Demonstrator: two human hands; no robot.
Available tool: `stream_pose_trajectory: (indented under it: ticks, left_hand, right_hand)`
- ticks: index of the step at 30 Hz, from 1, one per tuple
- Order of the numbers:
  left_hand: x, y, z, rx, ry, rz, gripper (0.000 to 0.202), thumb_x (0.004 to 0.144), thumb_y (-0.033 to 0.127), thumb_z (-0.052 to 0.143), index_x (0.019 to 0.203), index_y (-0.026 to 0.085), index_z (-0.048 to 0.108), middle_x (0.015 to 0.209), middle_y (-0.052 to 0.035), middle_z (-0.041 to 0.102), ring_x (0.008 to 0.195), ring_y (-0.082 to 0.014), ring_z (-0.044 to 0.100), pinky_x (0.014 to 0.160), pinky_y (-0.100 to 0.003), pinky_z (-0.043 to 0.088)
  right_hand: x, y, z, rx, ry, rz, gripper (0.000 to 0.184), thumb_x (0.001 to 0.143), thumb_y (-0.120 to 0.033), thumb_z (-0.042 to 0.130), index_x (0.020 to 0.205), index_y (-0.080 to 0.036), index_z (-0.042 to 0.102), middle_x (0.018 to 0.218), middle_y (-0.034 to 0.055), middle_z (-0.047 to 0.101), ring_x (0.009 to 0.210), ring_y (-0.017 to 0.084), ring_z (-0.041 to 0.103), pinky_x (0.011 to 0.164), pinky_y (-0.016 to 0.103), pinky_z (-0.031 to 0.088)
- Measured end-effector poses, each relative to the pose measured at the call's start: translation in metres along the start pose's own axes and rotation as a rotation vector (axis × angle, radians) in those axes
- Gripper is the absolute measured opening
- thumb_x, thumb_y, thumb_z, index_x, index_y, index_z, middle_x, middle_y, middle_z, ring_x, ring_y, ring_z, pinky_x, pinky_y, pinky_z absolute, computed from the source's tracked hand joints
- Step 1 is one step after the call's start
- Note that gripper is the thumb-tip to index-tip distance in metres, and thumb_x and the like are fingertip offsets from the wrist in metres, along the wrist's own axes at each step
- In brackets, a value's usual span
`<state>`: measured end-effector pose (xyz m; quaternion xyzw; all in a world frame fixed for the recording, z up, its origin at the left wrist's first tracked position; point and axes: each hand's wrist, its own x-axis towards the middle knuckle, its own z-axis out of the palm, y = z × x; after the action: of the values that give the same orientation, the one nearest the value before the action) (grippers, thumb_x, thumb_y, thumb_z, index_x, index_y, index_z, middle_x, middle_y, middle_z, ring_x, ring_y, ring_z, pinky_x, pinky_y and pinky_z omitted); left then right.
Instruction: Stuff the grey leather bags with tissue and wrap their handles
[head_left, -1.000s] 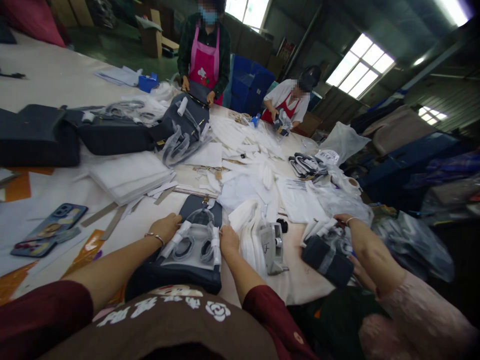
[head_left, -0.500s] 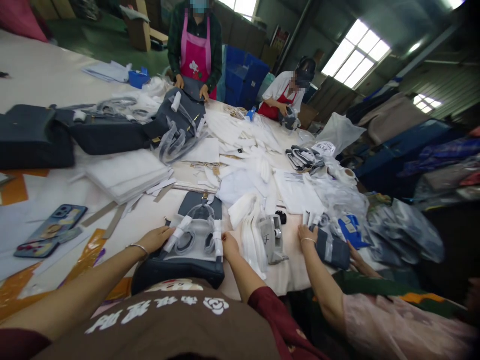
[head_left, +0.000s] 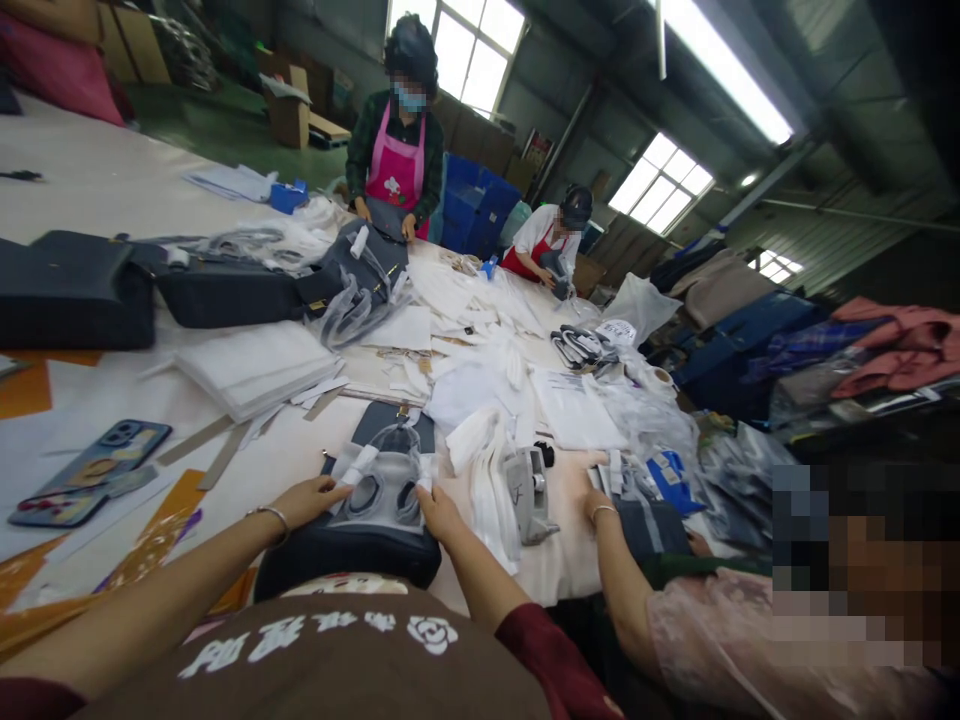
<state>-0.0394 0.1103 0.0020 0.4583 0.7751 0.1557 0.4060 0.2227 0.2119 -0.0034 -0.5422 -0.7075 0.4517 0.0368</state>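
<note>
Head view: navy handbag [head_left: 345, 553] (film-wrapped) between left hand [head_left: 307, 502] and right hand [head_left: 439, 514], touching.

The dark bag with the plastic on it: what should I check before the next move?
1. The left hand and right hand rest on the clear plastic: ok.
2. The dark bag lies flat on the table: ok.
3. The white strips lie on the plastic: ok.
4. A co-worker's hand stays apart from the bag: ok.
5. The bag's zip is shut: cannot tell.
</note>
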Motion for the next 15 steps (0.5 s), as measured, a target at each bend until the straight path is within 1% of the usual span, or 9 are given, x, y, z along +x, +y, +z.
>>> stream_pose_trajectory:
  ticks: [2, 5, 7, 9, 10, 11, 12, 13, 15]
  left_hand:
    - [-0.009, -0.011, 0.0, -0.108, 0.019, -0.028, 0.063, 0.07, 0.072, 0.039, 0.088, 0.017, 0.065, 0.086, -0.007, 0.069, 0.083, -0.0254, 0.063, 0.075, -0.031, 0.045]
    - [-0.024, -0.03, 0.003, -0.264, 0.002, -0.06, 0.061, 0.07, 0.071, 0.038, 0.085, 0.017, 0.063, 0.085, -0.0066, 0.069, 0.084, -0.0244, 0.063, 0.077, -0.03, 0.047]
    - [-0.03, -0.038, 0.005, -0.322, -0.013, -0.054, 0.058, 0.07, 0.068, 0.041, 0.086, 0.017, 0.064, 0.088, -0.0067, 0.069, 0.089, -0.0241, 0.063, 0.08, -0.029, 0.047]
    - [-0.035, -0.041, 0.006, -0.324, 0.049, -0.064, 0.055, 0.071, 0.063, 0.043, 0.093, 0.017, 0.064, 0.093, -0.0065, 0.069, 0.093, -0.0243, 0.063, 0.084, -0.029, 0.047]
    - [-0.036, -0.04, 0.006, -0.314, 0.105, -0.091, 0.053, 0.072, 0.061, 0.044, 0.096, 0.017, 0.064, 0.097, -0.0065, 0.069, 0.096, -0.0246, 0.062, 0.086, -0.03, 0.046]
    - [-0.037, -0.039, 0.007, -0.303, 0.165, -0.13, 0.052, 0.073, 0.058, 0.044, 0.099, 0.017, 0.063, 0.1, -0.0068, 0.069, 0.098, -0.0251, 0.062, 0.088, -0.031, 0.046]
    - [-0.039, -0.038, 0.008, -0.292, 0.22, -0.178, 0.05, 0.074, 0.056, 0.045, 0.101, 0.017, 0.062, 0.103, -0.0077, 0.068, 0.1, -0.026, 0.061, 0.089, -0.033, 0.046]
    - [-0.04, -0.038, 0.01, -0.287, 0.255, -0.223, 0.05, 0.075, 0.054, 0.045, 0.102, 0.016, 0.061, 0.104, -0.0091, 0.068, 0.1, -0.027, 0.061, 0.089, -0.034, 0.046]
    - [-0.043, -0.039, 0.016, -0.301, 0.249, -0.275, 0.05, 0.078, 0.052, 0.042, 0.101, 0.012, 0.061, 0.099, -0.0119, 0.069, 0.095, -0.0278, 0.064, 0.083, -0.035, 0.05]
  right_hand:
    - [-0.008, 0.009, -0.004, 0.055, 0.019, -0.031, 0.046, 0.092, -0.05, 0.037, 0.108, -0.014, 0.061, 0.104, 0.0111, 0.064, 0.101, 0.023, 0.058, 0.091, 0.034, 0.041]
    - [-0.021, 0.02, 0.0, 0.067, -0.005, -0.2, 0.043, 0.095, -0.041, 0.031, 0.1, -0.015, 0.064, 0.102, 0.0103, 0.065, 0.104, 0.021, 0.056, 0.096, 0.035, 0.039]
    - [-0.029, 0.021, 0.006, 0.054, -0.007, -0.289, 0.042, 0.095, -0.038, 0.031, 0.095, -0.015, 0.066, 0.101, 0.0106, 0.065, 0.105, 0.022, 0.055, 0.098, 0.036, 0.038]
    - [-0.039, 0.02, 0.005, 0.011, 0.066, -0.278, 0.04, 0.093, -0.041, 0.035, 0.09, -0.017, 0.067, 0.096, 0.009, 0.066, 0.102, 0.022, 0.056, 0.096, 0.036, 0.041]
    - [-0.045, 0.022, -0.003, -0.025, 0.117, -0.249, 0.039, 0.091, -0.044, 0.037, 0.087, -0.018, 0.067, 0.093, 0.0079, 0.066, 0.099, 0.022, 0.057, 0.093, 0.036, 0.042]
    - [-0.052, 0.027, -0.016, -0.064, 0.176, -0.219, 0.039, 0.089, -0.046, 0.04, 0.083, -0.019, 0.066, 0.09, 0.0071, 0.066, 0.097, 0.023, 0.057, 0.091, 0.036, 0.043]
    - [-0.062, 0.036, -0.035, -0.104, 0.248, -0.185, 0.037, 0.087, -0.049, 0.043, 0.081, -0.021, 0.066, 0.087, 0.0064, 0.066, 0.096, 0.023, 0.057, 0.089, 0.037, 0.043]
    - [-0.072, 0.048, -0.059, -0.122, 0.306, -0.159, 0.035, 0.085, -0.049, 0.045, 0.08, -0.021, 0.066, 0.087, 0.007, 0.066, 0.096, 0.024, 0.057, 0.089, 0.039, 0.042]
    - [-0.094, 0.082, -0.116, -0.172, 0.445, -0.097, 0.027, 0.084, -0.046, 0.048, 0.077, -0.026, 0.065, 0.089, 0.0082, 0.065, 0.099, 0.024, 0.057, 0.09, 0.041, 0.039]
